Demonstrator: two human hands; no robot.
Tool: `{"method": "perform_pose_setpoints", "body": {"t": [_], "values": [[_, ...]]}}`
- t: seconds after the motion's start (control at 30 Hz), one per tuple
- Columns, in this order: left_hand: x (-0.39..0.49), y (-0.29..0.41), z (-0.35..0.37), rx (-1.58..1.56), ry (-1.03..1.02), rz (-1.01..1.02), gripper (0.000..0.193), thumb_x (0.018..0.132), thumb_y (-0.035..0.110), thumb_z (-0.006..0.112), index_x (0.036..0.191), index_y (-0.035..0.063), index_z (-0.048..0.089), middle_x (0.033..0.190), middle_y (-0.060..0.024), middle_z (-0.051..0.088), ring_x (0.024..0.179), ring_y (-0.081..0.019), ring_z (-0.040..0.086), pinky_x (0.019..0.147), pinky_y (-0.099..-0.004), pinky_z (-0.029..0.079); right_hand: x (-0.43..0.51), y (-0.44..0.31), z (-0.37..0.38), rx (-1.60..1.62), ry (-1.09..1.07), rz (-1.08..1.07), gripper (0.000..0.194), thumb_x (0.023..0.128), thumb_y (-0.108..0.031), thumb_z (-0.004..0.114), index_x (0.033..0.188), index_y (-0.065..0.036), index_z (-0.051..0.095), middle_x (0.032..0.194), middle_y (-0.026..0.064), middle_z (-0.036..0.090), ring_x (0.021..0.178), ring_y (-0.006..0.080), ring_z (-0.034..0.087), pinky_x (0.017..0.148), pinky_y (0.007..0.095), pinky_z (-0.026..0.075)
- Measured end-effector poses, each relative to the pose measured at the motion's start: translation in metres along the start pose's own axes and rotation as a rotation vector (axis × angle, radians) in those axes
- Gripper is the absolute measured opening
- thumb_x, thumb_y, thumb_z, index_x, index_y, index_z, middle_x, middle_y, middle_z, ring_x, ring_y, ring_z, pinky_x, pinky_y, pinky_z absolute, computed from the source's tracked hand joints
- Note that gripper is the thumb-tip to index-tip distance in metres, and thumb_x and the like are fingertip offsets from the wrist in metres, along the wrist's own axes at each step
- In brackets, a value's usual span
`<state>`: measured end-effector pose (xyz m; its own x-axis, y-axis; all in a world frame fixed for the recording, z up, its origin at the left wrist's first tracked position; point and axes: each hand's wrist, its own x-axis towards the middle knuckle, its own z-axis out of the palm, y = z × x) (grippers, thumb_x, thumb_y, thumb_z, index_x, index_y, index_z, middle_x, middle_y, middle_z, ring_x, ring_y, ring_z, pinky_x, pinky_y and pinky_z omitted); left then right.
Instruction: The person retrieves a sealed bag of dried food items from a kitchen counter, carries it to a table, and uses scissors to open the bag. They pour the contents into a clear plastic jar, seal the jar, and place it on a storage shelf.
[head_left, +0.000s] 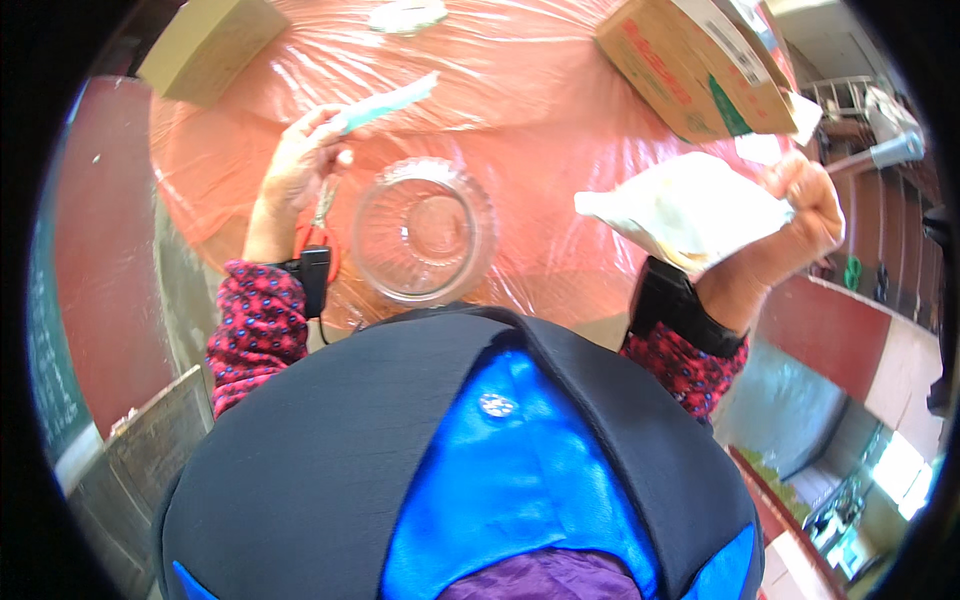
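Observation:
My left hand pinches a narrow pale blue-green strip, perhaps a torn piece of packaging, over the left part of the table. A whitish pouch hangs from my right hand, which grips one end of it in a fist at the right. Between the two hands stands a clear ribbed glass bowl, its bottom visible through the open top. Beside my left wrist lie scissors with red handles, partly hidden by the wrist and its black strap.
Shiny orange plastic sheeting covers the table. A printed cardboard box stands at the far right and a plain tan box at the far left. Between them, at the far edge, lies a small pale object, cut off by the frame.

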<state>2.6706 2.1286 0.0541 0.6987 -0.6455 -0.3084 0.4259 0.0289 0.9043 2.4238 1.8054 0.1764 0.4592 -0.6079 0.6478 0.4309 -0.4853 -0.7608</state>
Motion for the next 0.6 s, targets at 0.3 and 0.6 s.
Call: {"method": "perform_pose_setpoints", "body": {"t": [0.3, 0.6], "values": [[-0.031, -0.008, -0.007, -0.077, 0.030, -0.008, 0.016, 0.087, 0.013, 0.053, 0.103, 0.0082, 0.055, 0.085, -0.0104, 0.064, 0.058, -0.0091, 0.056, 0.052, -0.0205, 0.046, -0.011, 0.009, -0.017, -0.165, 0.000, 0.037, 0.013, 0.062, -0.001, 0.039, 0.052, -0.007, 0.034, 0.053, 0.0034, 0.044, 0.050, 0.0067, 0.037, 0.047, 0.0179, 0.023], [-0.085, -0.024, -0.052, -0.035, 0.324, -0.139, 0.011, 0.089, 0.013, 0.046, 0.095, 0.0066, 0.054, 0.081, -0.0065, 0.063, 0.056, -0.0071, 0.055, 0.051, -0.0190, 0.045, -0.016, 0.014, -0.017, -0.210, -0.055, 0.007, 0.033, 0.064, 0.013, 0.050, 0.053, -0.010, 0.028, 0.056, -0.0009, 0.038, 0.052, 0.0046, 0.034, 0.048, 0.0163, 0.025]]}}
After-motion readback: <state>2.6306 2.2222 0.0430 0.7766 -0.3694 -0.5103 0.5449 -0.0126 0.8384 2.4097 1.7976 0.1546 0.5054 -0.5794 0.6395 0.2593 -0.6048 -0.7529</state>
